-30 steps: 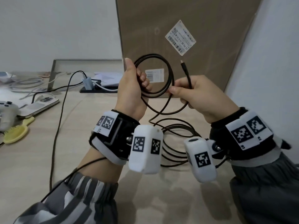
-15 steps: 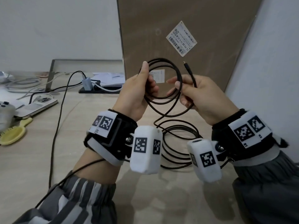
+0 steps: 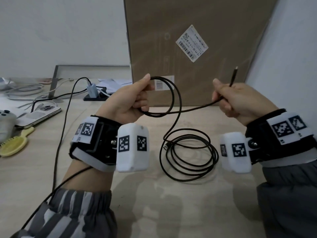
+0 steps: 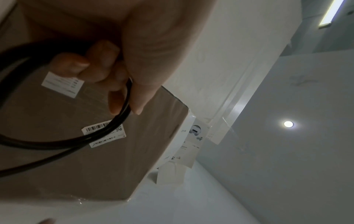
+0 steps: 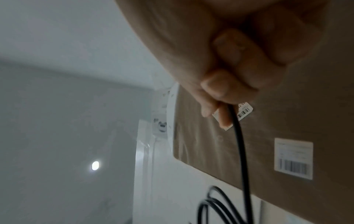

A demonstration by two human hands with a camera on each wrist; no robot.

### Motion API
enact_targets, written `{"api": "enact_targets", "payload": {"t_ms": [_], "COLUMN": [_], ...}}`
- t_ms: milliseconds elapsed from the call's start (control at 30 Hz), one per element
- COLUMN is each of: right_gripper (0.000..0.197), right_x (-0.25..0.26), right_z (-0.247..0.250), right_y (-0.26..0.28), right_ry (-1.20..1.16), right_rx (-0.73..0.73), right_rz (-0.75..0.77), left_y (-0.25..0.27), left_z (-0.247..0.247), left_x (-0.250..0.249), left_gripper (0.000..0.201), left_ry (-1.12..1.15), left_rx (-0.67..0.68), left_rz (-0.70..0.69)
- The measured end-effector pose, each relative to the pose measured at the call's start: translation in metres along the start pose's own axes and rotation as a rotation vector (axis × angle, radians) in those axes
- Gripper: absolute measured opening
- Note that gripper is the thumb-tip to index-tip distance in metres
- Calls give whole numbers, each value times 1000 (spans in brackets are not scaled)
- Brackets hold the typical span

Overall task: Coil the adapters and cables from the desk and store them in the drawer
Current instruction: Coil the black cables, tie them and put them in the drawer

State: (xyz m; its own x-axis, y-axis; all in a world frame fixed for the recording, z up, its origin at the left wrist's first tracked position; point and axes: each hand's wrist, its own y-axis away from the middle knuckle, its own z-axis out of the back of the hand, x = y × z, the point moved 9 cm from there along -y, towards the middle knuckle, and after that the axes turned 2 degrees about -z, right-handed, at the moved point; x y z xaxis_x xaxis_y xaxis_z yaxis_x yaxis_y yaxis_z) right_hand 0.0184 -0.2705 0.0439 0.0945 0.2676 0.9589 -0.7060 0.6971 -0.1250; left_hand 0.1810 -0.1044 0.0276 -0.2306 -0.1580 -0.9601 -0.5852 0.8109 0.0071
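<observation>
A thin black cable (image 3: 178, 98) runs between both raised hands. My left hand (image 3: 137, 98) grips a small loop of it, thumb up on the top of the loop; the left wrist view shows the cable (image 4: 107, 130) passing between the fingers (image 4: 114, 104) and thumb. My right hand (image 3: 224, 97) pinches the cable near its free end, and the small plug (image 3: 236, 68) sticks up above the fist. In the right wrist view the cable (image 5: 241, 151) hangs down from the curled fingers (image 5: 220, 86). The remainder lies in loose coils (image 3: 188, 155) on the desk between my wrists.
A tall brown cardboard box (image 3: 197, 48) stands close behind the hands against the wall. At the left lie a power strip with a charger (image 3: 92, 91), more cables (image 3: 24, 88), a phone (image 3: 39, 114), a yellow hairbrush (image 3: 15, 145) and a game controller (image 3: 5, 121).
The hands have drawn apart: the right hand pulled the plug end out to the right, and the loop in the left hand has fewer turns than before.
</observation>
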Motion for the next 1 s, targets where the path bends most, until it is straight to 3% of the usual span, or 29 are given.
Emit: {"api": "enact_targets", "payload": {"t_ms": [167, 267, 467, 700, 900, 1000], "right_gripper": [39, 32, 29, 19, 15, 11], "right_x": [-6, 3, 11, 19, 25, 27], "right_z": [3, -9, -32, -48, -52, -52], "right_y": [0, 0, 6, 14, 18, 21], "right_ry": [-307, -394, -171, -28, -12, 5], "right_rx": [2, 52, 128, 98, 80, 60], "right_rz": [-111, -25, 121, 233, 282, 303], "left_y": [2, 5, 8, 18, 12, 9], "left_z": [-9, -12, -27, -55, -57, -54], "left_x": [0, 3, 8, 23, 23, 21], "left_gripper": [34, 31, 25, 22, 49, 48], "left_ry": [-105, -210, -359, -648, -552, -429], "left_rx": [39, 54, 122, 268, 103, 21], "left_rz": [-23, -32, -36, -22, -43, -63]}}
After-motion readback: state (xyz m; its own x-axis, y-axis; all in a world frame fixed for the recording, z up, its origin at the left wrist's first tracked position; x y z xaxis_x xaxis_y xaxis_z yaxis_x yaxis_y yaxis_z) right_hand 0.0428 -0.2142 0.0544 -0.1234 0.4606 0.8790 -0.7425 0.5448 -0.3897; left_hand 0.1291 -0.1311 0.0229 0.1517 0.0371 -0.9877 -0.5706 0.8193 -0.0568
